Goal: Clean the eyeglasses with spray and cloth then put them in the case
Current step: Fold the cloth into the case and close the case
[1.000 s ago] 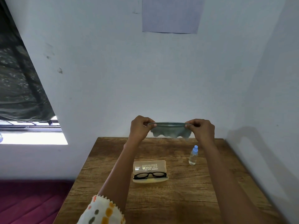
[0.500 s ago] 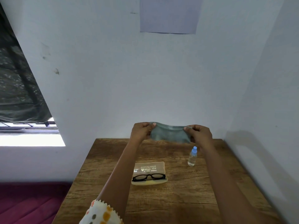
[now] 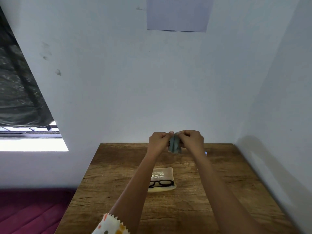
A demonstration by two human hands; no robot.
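Grey-green cloth point(image 3: 174, 145), soft and limp, bunched between my left hand point(image 3: 158, 141) and right hand point(image 3: 192, 141), each grip pinching its upper edge; corners probably hold best.

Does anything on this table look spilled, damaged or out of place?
Nothing stands out. The eyeglasses lie in the open case on the table, no liquid shows, and the left hand and right hand pinch the cloth. The spray bottle is mostly hidden.
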